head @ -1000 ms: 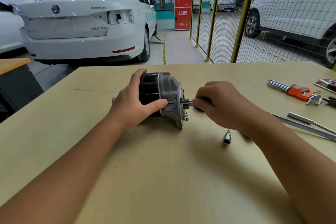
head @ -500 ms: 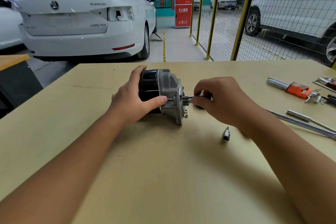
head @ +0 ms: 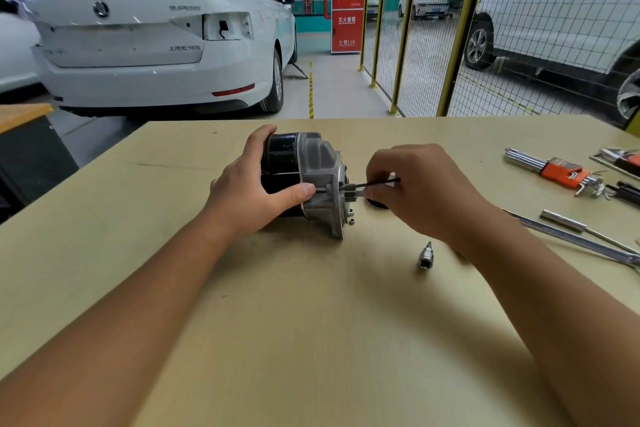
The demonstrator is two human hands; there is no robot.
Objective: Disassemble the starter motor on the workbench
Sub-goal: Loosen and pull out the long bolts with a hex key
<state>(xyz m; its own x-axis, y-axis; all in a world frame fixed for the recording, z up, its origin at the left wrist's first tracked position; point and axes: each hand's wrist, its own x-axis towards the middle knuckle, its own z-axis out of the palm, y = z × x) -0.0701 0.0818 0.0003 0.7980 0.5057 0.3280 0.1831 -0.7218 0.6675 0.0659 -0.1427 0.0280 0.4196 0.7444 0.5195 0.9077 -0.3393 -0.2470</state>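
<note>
Left of centre in the frame, the left hand [head: 256, 191] stays wrapped over the black body of the starter motor [head: 304, 177], fingers curled across the top and the thumb pressed along the near side where the black case meets the silver end housing; its hold looks the same as a second ago, so the motor lies steady on its side on the workbench [head: 311, 340], just above the middle of the picture. At the pinion end, the change shows: a thin dark rod, probably a hex key [head: 379, 182], now stands clear between the motor's flange and the right hand [head: 422, 191], whereas a moment before the fingertips sat tight against the shaft and hid it. The right hand pinches that key between thumb and curled fingers, and it has lifted slightly. I judge that a fastener in the end housing is being worked loose, so the task is at an early stage, with the housing not yet off. Lower right of the motor lies a small socket bit [head: 425, 255], untouched, and in the right of the frame rests an orange-holdered hex key set [head: 550, 172].
</note>
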